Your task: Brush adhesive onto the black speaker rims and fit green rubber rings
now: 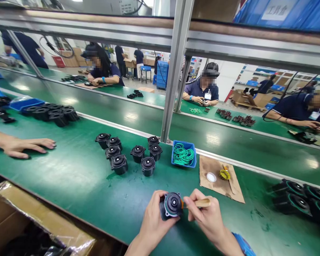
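Note:
My left hand [152, 217] is wrapped around a round black motor housing [173, 203], which is tilted so its stepped top faces me. A thin green ring runs around that top. Between the thumb and fingers of my right hand [209, 217] is a small wooden-handled brush [203, 203]. Its orange end touches the right edge of the housing's top; the very tip is hard to make out. Beyond my hands, a blue bin [184, 164] holds green rubber rings [181, 154]. Several similar black housings [119, 164] stand upright to its left.
A cardboard sheet [236, 188] carries a small yellow pot [224, 174] and a white lid [211, 177]. More ringed housings [296, 202] stand at right. Another person's hand [26, 146] rests at left. A metal post [173, 78] rises behind the bin; an open carton [42, 217] sits lower left.

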### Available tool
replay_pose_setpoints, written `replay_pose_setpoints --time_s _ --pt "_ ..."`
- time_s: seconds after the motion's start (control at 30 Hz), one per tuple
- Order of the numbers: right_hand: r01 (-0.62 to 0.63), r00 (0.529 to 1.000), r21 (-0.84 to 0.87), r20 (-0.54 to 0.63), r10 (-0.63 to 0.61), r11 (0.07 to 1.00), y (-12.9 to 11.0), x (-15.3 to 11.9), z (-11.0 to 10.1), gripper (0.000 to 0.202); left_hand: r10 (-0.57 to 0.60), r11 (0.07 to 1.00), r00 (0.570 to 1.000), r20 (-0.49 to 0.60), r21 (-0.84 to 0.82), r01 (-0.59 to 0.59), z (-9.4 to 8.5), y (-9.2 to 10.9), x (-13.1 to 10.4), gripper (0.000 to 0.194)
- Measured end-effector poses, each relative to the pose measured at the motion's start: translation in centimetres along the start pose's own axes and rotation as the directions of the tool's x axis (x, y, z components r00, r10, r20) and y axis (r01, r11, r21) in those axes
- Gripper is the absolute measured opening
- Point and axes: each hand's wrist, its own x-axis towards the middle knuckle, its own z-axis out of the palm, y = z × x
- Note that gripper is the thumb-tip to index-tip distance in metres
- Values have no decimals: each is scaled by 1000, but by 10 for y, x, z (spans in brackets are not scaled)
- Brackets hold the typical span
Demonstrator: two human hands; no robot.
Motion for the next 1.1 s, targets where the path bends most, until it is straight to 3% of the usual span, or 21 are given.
replay_pose_setpoints --time_s 0.37,0.63,0.97,1.1 --pt "208 978 -68 14 -208 976 -14 -12 5 43 83 996 995 -53 -17 -84 -1 2 0 48" --pt "100 993 30 52 -101 995 -16 -15 11 41 98 995 991 -96 -1 -99 1 3 0 41" --pt "2 999 156 35 -7 988 -20 2 29 45 83 997 989 -126 7 -82 4 0 0 40" --pt "-83 995 260 -23 93 962 -24 11 21 46 54 998 992 -110 18 -52 4 0 -1 45"
